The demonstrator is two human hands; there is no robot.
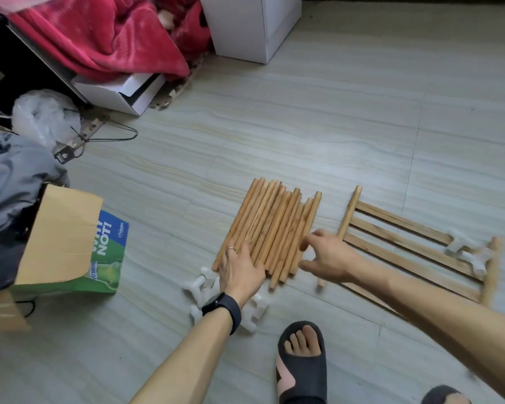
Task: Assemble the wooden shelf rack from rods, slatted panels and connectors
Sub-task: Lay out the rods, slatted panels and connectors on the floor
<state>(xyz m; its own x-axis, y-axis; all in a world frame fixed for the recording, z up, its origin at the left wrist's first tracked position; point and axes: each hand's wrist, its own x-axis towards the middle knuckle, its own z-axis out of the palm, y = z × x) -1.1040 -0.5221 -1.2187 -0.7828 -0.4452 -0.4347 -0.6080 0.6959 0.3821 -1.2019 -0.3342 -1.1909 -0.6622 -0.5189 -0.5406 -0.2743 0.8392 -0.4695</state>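
Early stage: parts are laid out, nothing joined apart from what looks like connectors on the panel. Loose rods are bunched side by side on the floor. Left hand is laid flat on the bundle's near-left end, fingers spread, nothing gripped. Right hand is held open at the bundle's right edge, fingers curled, no rod pinched yet. Slatted panel lies flat just right of it, white connectors at its far end. More white connectors are scattered under the left wrist. Next, likely: one rod is to be singled out and pushed into a connector socket. Pale tiled floor; cardboard box, red blanket, white box around.
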